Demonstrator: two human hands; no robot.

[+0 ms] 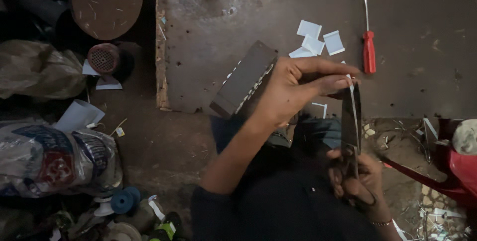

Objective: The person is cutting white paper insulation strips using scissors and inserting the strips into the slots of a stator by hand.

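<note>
Scissors (351, 117) in right hand (358, 179), fingers through the handles, blades closed on a thin white strip (352, 86). Left hand (293, 89) pinches strip's top end, above table (298, 17) edge. Red screwdriver (368, 47) and white squares (315, 42) lie nearby.

Dark scissors (351, 121) point away, blades closing on a thin white paper strip (352, 88).

Red-handled screwdriver (368, 52) with a silvery shaft, upper right of the frame. White paper squares (313, 42) beside it on the grey-brown table (417, 87). Dark scissors (351, 117) at centre right. Red ribbed cap (103, 58), upper left. Blue spool (124, 200), lower left. Red plastic item (462, 171) at right edge.
</note>
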